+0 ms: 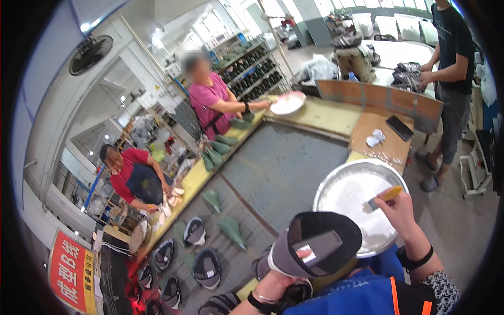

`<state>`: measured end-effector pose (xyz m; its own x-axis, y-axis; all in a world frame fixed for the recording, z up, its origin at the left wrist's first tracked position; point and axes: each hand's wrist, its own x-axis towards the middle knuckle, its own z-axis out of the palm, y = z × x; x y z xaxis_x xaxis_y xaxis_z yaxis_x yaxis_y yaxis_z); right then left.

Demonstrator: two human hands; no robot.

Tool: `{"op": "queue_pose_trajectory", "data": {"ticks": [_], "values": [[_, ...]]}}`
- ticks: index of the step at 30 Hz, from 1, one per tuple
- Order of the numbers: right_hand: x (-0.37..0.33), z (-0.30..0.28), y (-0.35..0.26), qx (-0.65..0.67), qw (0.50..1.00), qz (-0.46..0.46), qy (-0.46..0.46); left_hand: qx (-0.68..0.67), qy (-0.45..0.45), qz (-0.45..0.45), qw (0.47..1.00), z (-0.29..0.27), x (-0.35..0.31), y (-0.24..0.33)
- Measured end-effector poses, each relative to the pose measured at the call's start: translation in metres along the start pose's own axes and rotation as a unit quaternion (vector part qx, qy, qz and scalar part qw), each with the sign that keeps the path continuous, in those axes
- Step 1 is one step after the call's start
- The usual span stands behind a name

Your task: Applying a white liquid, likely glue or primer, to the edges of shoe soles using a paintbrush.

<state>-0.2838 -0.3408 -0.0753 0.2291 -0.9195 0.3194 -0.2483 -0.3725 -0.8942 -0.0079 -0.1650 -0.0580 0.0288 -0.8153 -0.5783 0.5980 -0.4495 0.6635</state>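
My left hand (279, 282) grips a grey and black shoe upper (321, 233), its opening turned up toward me and a small white label inside. Between finger and thumb, my right hand (397, 212) pinches a brush (391, 193) with a yellow handle. The bristles touch or hang just above white liquid (344, 190) in a wide round metal basin (386, 167), right of the upper. Fingers of my left hand are partly hidden by the upper.
Several similar uppers (207, 270) and green shoe lasts (231, 231) lie on the grey conveyor belt (283, 152). A phone (399, 128) and crumpled white paper (375, 138) rest on cardboard beyond the basin. Two co-workers stand across the belt; another person stands at far right.
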Motion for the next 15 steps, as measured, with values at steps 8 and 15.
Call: {"op": "queue_pose_trajectory", "data": {"ticks": [8,15], "values": [[0.001,0.004,-0.012,0.005,0.999,0.006,0.039,-0.007,-0.025,-0.079,0.997,-0.008,0.001,0.004],[0.002,0.004,-0.017,0.032,0.999,0.005,-0.002,0.021,-0.046,-0.008,0.999,-0.012,0.002,-0.002]]}}
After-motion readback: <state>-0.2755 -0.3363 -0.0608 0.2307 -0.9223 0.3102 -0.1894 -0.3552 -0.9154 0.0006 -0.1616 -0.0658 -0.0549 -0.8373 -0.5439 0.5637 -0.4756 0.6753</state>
